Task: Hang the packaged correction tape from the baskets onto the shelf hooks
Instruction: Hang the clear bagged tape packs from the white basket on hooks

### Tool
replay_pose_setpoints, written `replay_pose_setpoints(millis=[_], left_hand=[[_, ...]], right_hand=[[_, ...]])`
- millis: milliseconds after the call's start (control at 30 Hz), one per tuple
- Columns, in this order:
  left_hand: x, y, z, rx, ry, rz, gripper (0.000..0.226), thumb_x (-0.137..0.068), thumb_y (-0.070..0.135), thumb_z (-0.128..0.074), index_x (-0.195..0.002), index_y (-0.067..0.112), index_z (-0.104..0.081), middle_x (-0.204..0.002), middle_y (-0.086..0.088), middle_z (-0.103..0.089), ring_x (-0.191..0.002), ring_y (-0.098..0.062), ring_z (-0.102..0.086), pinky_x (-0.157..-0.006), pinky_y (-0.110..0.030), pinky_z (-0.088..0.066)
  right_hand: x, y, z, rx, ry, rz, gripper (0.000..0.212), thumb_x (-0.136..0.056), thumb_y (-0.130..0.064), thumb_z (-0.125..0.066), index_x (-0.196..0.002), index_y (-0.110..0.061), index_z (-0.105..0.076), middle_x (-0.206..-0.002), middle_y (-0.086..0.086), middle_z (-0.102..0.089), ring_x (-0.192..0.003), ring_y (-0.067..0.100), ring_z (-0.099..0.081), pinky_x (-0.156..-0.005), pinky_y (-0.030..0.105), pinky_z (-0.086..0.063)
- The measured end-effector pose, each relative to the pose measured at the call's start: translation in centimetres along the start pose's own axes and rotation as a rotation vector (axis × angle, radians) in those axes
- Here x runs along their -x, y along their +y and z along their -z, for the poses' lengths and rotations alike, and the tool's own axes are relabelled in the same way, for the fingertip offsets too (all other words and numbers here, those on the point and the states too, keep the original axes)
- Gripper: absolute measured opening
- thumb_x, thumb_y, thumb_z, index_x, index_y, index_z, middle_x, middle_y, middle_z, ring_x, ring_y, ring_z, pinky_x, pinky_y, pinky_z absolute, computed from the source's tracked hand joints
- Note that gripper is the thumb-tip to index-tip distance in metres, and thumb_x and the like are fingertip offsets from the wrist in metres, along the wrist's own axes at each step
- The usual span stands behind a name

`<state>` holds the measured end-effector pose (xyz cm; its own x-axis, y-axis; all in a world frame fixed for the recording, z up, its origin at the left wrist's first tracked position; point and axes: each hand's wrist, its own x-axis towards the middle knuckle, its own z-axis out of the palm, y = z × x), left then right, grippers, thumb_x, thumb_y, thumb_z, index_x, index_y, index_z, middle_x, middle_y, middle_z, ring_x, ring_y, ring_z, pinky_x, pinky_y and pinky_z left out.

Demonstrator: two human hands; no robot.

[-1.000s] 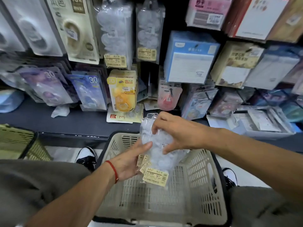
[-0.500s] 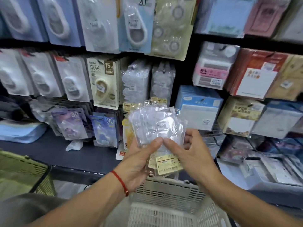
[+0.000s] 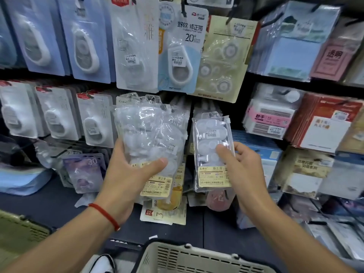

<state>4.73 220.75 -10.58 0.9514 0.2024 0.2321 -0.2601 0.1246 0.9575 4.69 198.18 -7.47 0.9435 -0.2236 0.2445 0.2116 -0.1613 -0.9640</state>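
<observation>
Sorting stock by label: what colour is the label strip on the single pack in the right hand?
Pale yellow label strip, seen in the head view.

We are in a stationery shop: carded correction tape packs [image 3: 182,54] with price stickers hang in crowded rows, sticky note pads [image 3: 291,50] fill the neighbouring rack, and a plastic shopping basket [image 3: 197,259] sits below us.

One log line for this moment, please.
left hand: holds pack stack | right hand: holds single pack | hooks: not yet reached
</observation>
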Motion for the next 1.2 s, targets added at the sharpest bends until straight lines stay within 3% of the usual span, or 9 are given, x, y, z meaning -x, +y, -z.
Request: replay_pose_setpoints(millis=[133,433,500,600,667,767,867,1033,1200], left_hand=[[-0.2,0.4,1.0,0.058,0.019,0.018,0.128,-0.039,0.039,-0.105,-0.151,0.034,-0.044,-0.144,0.013,-0.062,-0.135,-0.015,-0.059,-0.112,-0.051,-0.049],[-0.2,1.0,1.5,0.146,-0.003,0.048,0.107,-0.043,0.03,-0.098,-0.14,0.033,-0.054,-0.135,0.007,-0.07,-0.128,-0.026,-0.065,-0.108,-0.058,-0.05],[-0.2,1.1,1.5,0.164,-0.002,0.065,0.109,-0.042,0.029,-0.099,-0.142,0.034,-0.053,-0.138,0.004,-0.069,-0.129,-0.03,-0.064,-0.108,-0.059,-0.049],[0.0,1.2,1.3,0.214,-0.056,0.114,0.104,-0.047,0.023,-0.097,-0.141,0.034,-0.055,-0.133,-0.001,-0.072,-0.117,-0.033,-0.072,-0.095,-0.058,-0.058],[0.3,1.0,0.9,0.229,-0.106,0.145,0.095,-0.051,0.02,-0.095,-0.137,0.03,-0.057,-0.125,-0.004,-0.076,-0.107,-0.033,-0.077,-0.081,-0.055,-0.063],[1.0,0.5,0.0,0.21,-0.17,0.2,0.089,-0.054,0.017,-0.095,-0.134,0.028,-0.058,-0.121,-0.007,-0.077,-0.104,-0.034,-0.077,-0.08,-0.056,-0.063],[1.5,0.2,-1.1,0.258,-0.236,0.265,0.079,-0.064,0.018,-0.092,-0.134,0.027,-0.057,-0.122,-0.009,-0.077,-0.104,-0.035,-0.077,-0.078,-0.051,-0.064],[1.0,0.4,-1.3,0.275,-0.186,0.317,0.045,-0.092,0.037,-0.073,-0.134,0.03,-0.058,-0.119,-0.008,-0.078,-0.105,-0.038,-0.076,-0.093,-0.061,-0.059],[1.0,0.7,-1.1,0.255,-0.155,0.278,0.043,-0.093,0.032,-0.072,-0.134,0.029,-0.06,-0.122,-0.006,-0.077,-0.114,-0.035,-0.073,-0.101,-0.063,-0.054]], right_hand=[[-0.2,0.5,-0.8,-0.034,0.021,-0.02,0.012,-0.1,-0.035,-0.069,-0.094,-0.027,-0.075,-0.09,0.012,-0.079,-0.087,0.043,-0.075,-0.082,0.066,-0.059],[-0.5,0.5,-1.2,-0.075,0.071,-0.061,0.016,-0.096,-0.04,-0.073,-0.099,-0.025,-0.075,-0.088,0.016,-0.078,-0.087,0.044,-0.076,-0.078,0.062,-0.06],[-0.8,0.6,-1.1,0.018,0.053,-0.052,0.022,-0.097,-0.044,-0.071,-0.109,-0.026,-0.073,-0.095,0.0,-0.081,-0.095,0.033,-0.077,-0.085,0.055,-0.061],[-0.6,0.9,-0.8,0.559,0.137,0.168,0.049,-0.097,-0.049,-0.066,-0.139,-0.026,-0.053,-0.128,-0.012,-0.061,-0.121,0.013,-0.056,-0.1,0.034,-0.047],[0.1,0.8,-1.0,0.564,0.091,0.281,0.037,-0.097,-0.046,-0.066,-0.13,-0.03,-0.058,-0.119,-0.016,-0.062,-0.11,0.004,-0.057,-0.09,0.021,-0.044],[1.1,1.0,-2.2,0.368,-0.261,0.129,0.031,-0.093,-0.062,-0.065,-0.108,-0.036,-0.072,-0.095,-0.023,-0.074,-0.089,-0.009,-0.067,-0.068,0.005,-0.046],[1.8,1.2,-3.0,0.238,-0.321,0.09,0.025,-0.096,-0.058,-0.066,-0.102,-0.036,-0.075,-0.094,-0.022,-0.079,-0.085,-0.002,-0.075,-0.067,0.019,-0.054],[1.0,0.3,-2.1,0.057,-0.09,0.046,0.025,-0.094,-0.046,-0.071,-0.101,-0.022,-0.071,-0.101,0.012,-0.078,-0.095,0.039,-0.075,-0.088,0.062,-0.059],[-1.0,-0.6,-0.4,0.026,-0.038,-0.037,0.012,-0.098,-0.041,-0.071,-0.097,-0.029,-0.074,-0.103,0.019,-0.077,-0.099,0.049,-0.072,-0.081,0.071,-0.059]])
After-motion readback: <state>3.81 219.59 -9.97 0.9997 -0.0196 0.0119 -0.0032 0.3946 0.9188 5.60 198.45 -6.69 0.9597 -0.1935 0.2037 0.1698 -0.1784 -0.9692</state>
